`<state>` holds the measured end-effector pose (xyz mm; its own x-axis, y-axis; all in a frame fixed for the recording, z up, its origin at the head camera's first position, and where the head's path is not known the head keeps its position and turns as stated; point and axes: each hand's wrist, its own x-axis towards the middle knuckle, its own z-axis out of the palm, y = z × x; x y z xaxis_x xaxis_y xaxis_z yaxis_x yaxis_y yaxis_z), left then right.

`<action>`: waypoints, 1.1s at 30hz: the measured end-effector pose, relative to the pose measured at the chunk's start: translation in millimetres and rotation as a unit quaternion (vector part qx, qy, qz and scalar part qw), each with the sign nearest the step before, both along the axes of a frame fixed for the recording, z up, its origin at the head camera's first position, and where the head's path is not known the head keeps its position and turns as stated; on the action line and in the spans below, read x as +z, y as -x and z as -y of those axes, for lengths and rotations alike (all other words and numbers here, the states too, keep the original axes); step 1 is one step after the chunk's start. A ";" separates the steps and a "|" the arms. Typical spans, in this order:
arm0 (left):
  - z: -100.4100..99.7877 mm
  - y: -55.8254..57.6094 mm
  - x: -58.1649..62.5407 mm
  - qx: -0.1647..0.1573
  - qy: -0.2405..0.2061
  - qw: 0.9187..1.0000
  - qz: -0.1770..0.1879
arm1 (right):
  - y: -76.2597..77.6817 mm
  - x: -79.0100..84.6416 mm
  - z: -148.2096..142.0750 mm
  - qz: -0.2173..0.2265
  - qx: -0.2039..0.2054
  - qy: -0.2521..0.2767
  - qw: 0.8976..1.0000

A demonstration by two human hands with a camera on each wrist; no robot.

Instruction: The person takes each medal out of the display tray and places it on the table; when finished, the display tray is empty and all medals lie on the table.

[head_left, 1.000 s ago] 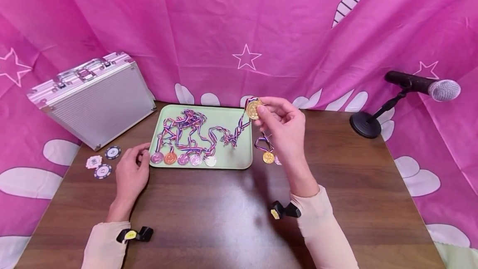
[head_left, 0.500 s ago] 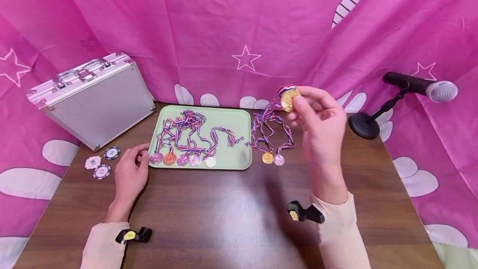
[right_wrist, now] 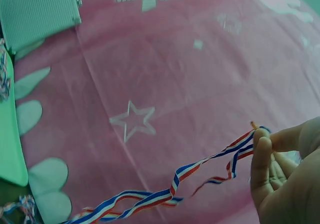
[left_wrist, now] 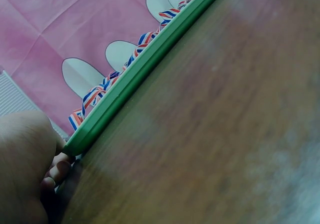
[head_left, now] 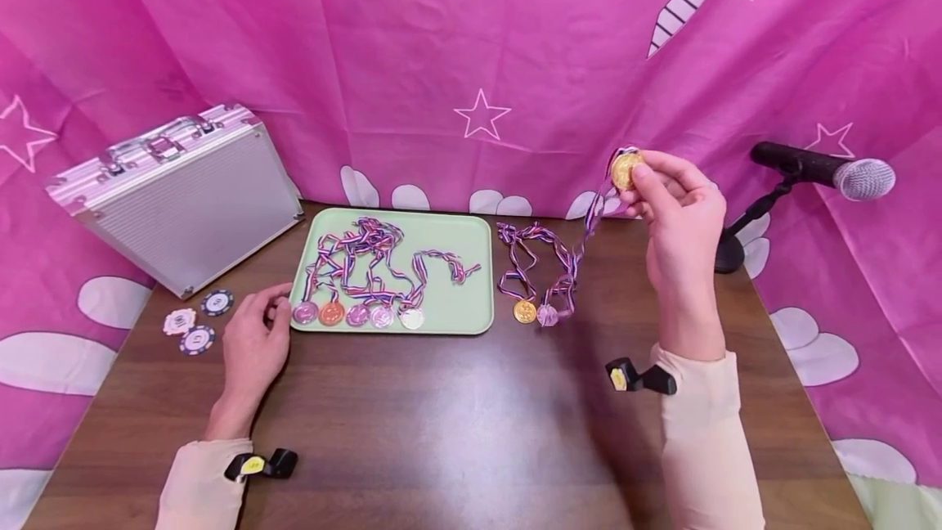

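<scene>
My right hand (head_left: 680, 219) pinches a gold medal (head_left: 627, 172) between thumb and fingers, raised above the table at the right. Its striped ribbon (head_left: 593, 215) trails down left toward the medals on the table; in the right wrist view the ribbon (right_wrist: 187, 171) stretches down left from my fingertips. My left hand (head_left: 255, 338) rests on the table, fingers touching the left edge of a light green tray (head_left: 456, 317). On the tray lie several medals in a row, including an orange-bronze one (head_left: 331, 314) and a silvery one (head_left: 412, 318), with tangled ribbons (head_left: 375, 240) behind them.
Right of the tray lie a gold medal (head_left: 525, 312) and a pinkish-silver medal (head_left: 547, 316) with ribbons. A silver case (head_left: 191, 211) stands back left, several poker chips (head_left: 197, 340) before it. A microphone (head_left: 824, 170) on a stand is at the right. A pink curtain (head_left: 397, 64) hangs behind.
My right hand has carried the gold medal from above the tray's right edge to the right and up, its ribbon trailing off the tray. My left hand stays at the tray's edge.
</scene>
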<state>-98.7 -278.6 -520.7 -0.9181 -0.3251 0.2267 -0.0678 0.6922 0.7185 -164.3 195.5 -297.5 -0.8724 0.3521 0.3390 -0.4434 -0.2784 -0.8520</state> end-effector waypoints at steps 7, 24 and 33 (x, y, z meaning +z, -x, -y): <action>0.9 -0.4 1.5 -0.003 0.001 1.000 0.005 | 14.1 -24.7 -17.9 -0.005 -0.038 0.037 0.999; -0.9 0.2 0.0 0.005 0.009 0.999 -0.040 | -25.1 -178.4 -28.0 0.276 0.031 -0.121 0.953; -0.8 -0.2 -0.5 0.005 0.009 1.000 -0.029 | -38.1 -202.2 -32.6 0.294 0.028 -0.231 0.927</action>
<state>-98.5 -277.8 -521.2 -0.8997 -0.3305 0.2852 -0.0337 0.7039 0.7095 -126.2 228.2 -499.7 -0.9670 0.2356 -0.0973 0.1391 0.1678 -0.9760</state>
